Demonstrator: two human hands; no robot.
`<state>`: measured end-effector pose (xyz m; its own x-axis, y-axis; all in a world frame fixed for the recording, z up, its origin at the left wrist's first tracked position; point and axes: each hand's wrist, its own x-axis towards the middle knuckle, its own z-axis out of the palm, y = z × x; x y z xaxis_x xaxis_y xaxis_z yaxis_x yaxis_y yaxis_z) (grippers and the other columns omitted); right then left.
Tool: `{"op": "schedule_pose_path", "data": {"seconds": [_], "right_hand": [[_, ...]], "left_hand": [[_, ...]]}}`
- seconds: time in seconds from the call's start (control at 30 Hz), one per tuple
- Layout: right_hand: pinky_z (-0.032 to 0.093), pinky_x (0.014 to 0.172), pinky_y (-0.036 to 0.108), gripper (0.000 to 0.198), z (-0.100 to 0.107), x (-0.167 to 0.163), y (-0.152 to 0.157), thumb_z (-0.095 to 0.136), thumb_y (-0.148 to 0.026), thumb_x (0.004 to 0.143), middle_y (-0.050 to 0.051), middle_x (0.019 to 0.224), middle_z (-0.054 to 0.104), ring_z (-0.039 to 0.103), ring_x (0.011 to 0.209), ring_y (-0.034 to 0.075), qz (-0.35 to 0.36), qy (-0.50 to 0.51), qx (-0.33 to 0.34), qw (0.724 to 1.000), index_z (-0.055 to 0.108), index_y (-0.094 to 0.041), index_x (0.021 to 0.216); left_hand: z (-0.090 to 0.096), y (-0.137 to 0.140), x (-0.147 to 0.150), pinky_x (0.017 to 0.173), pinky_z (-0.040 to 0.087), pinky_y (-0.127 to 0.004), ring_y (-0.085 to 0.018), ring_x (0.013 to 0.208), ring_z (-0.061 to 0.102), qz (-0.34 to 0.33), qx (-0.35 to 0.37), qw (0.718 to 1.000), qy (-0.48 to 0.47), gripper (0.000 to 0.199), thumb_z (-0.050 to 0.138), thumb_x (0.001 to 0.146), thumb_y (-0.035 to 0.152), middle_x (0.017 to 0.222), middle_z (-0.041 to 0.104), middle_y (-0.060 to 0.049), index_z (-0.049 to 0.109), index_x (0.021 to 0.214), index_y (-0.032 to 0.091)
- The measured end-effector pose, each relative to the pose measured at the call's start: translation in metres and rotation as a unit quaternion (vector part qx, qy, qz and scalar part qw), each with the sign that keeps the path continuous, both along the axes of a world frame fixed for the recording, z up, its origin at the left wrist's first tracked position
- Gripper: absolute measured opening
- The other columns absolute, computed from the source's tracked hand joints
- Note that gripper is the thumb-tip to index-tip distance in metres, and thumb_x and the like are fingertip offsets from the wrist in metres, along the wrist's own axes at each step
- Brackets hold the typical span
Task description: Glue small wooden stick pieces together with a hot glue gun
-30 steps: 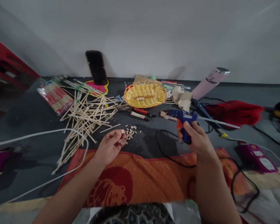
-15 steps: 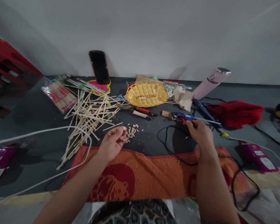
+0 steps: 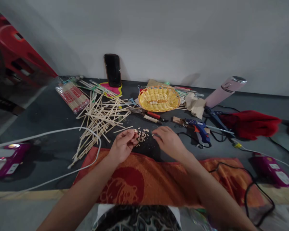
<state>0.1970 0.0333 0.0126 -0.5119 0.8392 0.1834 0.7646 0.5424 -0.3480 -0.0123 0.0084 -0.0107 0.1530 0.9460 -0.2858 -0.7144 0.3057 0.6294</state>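
Note:
My left hand point(image 3: 124, 144) is closed in a pinch on a small cut wooden piece point(image 3: 135, 131), partly covered by the fingers. Beside it lies a loose pile of short cut stick pieces point(image 3: 142, 135) on the dark tabletop. My right hand point(image 3: 170, 141) is at the right side of the pile, thumb and fingers slightly apart around a single stick piece point(image 3: 153, 135). A blue glue gun point(image 3: 199, 128) rests to the right of that hand, its nozzle near a small wooden block point(image 3: 177, 120).
Long wooden sticks point(image 3: 98, 115) lie heaped at left. Behind are a yellow woven basket point(image 3: 159, 96), pliers point(image 3: 154, 119), a phone point(image 3: 112, 70) and a pink flask point(image 3: 225, 91). An orange towel point(image 3: 159, 179) covers the front edge. Cables and a red cloth point(image 3: 252, 124) are at right.
My right hand has let go of the glue gun and moved left to the cut pieces. My left hand keeps its pinch. The view has shifted slightly.

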Motion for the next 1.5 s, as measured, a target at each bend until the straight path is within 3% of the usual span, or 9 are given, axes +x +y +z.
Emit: {"op": "schedule_pose_path", "data": {"seconds": [0.17,0.4,0.57,0.87,1.03,1.2,1.5], "right_hand": [[0.041,0.08,0.032,0.011,-0.023,-0.022,0.013,0.053,-0.019,0.089,0.009,0.087,0.064,0.056,0.086,0.021,-0.029,-0.066,-0.033,0.997,0.063,-0.016,0.086],[0.037,0.081,0.031,0.014,-0.015,-0.017,0.002,0.049,-0.02,0.092,0.007,0.091,0.064,0.056,0.089,0.02,-0.043,-0.048,-0.01,0.998,0.062,-0.019,0.09],[0.036,0.077,0.031,0.013,-0.022,-0.014,0.001,0.051,-0.02,0.091,0.005,0.098,0.065,0.056,0.093,0.021,-0.079,-0.026,-0.011,0.997,0.062,-0.022,0.098],[0.032,0.074,0.035,0.014,-0.027,-0.025,0.004,0.052,-0.023,0.092,0.006,0.09,0.066,0.054,0.09,0.023,-0.064,-0.061,0.024,0.996,0.065,-0.021,0.087],[0.036,0.078,0.034,0.012,-0.01,-0.022,-0.012,0.052,-0.024,0.092,0.004,0.09,0.065,0.055,0.089,0.02,-0.064,0.067,0.019,0.996,0.062,-0.02,0.087],[0.041,0.081,0.034,0.007,-0.004,-0.024,-0.03,0.053,-0.022,0.092,0.003,0.085,0.063,0.055,0.087,0.018,-0.027,0.229,0.033,0.973,0.06,-0.021,0.089],[0.043,0.081,0.035,0.006,-0.009,-0.026,-0.033,0.059,-0.016,0.088,0.002,0.083,0.065,0.057,0.085,0.017,-0.004,0.278,0.051,0.959,0.06,-0.022,0.09]], "left_hand": [[0.0,0.001,-0.002,0.054,0.037,-0.019,-0.005,0.056,0.044,-0.013,0.009,1.0,-0.012,0.014,0.071,0.075,0.024,0.07,0.059,-0.002,0.067,0.078,0.011],[-0.002,-0.003,0.001,0.055,0.036,-0.019,-0.005,0.057,0.043,-0.051,0.005,0.999,-0.011,0.013,0.068,0.079,0.023,0.073,0.059,-0.004,0.067,0.079,0.01],[-0.002,-0.005,0.003,0.056,0.037,-0.02,-0.005,0.058,0.043,-0.047,0.009,0.999,0.002,0.013,0.067,0.08,0.023,0.074,0.059,-0.004,0.067,0.079,0.01],[-0.003,-0.003,0.002,0.056,0.036,-0.02,-0.005,0.058,0.043,-0.051,0.009,0.999,0.007,0.014,0.068,0.078,0.025,0.073,0.058,-0.003,0.067,0.08,0.01],[0.0,-0.005,0.003,0.056,0.037,-0.02,-0.005,0.056,0.043,-0.064,0.004,0.998,0.012,0.014,0.07,0.077,0.025,0.073,0.06,-0.003,0.066,0.078,0.011],[0.004,-0.011,0.007,0.059,0.04,-0.021,-0.007,0.059,0.049,-0.106,-0.019,0.994,0.016,0.017,0.074,0.072,0.024,0.074,0.062,-0.004,0.063,0.069,0.011],[0.004,-0.013,0.011,0.063,0.043,-0.021,-0.009,0.064,0.055,-0.139,-0.027,0.989,0.042,0.018,0.074,0.073,0.027,0.073,0.064,-0.004,0.065,0.073,0.012]]}}
